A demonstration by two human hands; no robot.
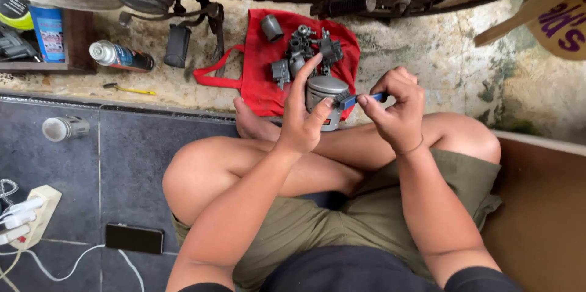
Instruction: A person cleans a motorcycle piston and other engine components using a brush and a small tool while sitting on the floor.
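As seen from the head view, held over the crossed legs:
piston (325, 93): gripped upright by the left hand (300, 122), crown up, just above the red bag (256, 78).
left fingers: wrapped around the piston's left side, index raised.
brush (357, 99): pinched in the right hand (397, 112); long axis lies level, bristles touching the piston's right edge.
right fingers: clamped together on the handle.
nearer hand: both are at the piston, from opposite sides.

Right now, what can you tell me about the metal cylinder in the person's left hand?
The metal cylinder is a short, silvery-grey part that looks like a piston, with a flat, dull top. The left hand holds it upright above the red cloth bag, fingers wrapped round its side. The right hand presses a small blue-handled brush against its upper edge. Its lower part is hidden.
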